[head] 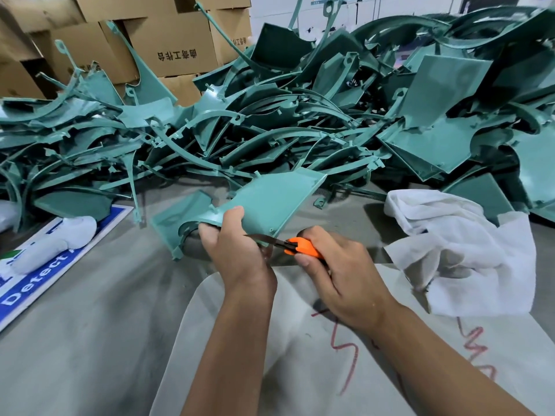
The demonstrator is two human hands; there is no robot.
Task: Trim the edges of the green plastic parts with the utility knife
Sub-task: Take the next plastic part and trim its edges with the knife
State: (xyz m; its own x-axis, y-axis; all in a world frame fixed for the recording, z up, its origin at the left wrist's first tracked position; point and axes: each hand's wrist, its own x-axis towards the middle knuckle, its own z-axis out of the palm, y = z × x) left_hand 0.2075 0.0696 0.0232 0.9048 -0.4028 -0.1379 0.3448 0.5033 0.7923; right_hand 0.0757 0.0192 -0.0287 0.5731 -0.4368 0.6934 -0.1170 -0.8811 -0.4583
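My left hand [232,240] grips the near edge of a flat, fan-shaped green plastic part [270,199], thumb on top, fingers curled underneath. My right hand [333,265] holds an orange utility knife [301,247]. Its dark blade points left and lies along the part's lower edge, close to my left thumb. Both hands work over the grey table near its middle. Behind them a large heap of green plastic parts [270,121] spreads across the whole width of the table.
A crumpled white cloth [462,250] lies right of my right hand. At the left are a white glove [57,241] and a blue-and-white sign [39,283]. Cardboard boxes [168,40] stand behind the heap. A pale sheet with red scribbles [330,355] covers the near table.
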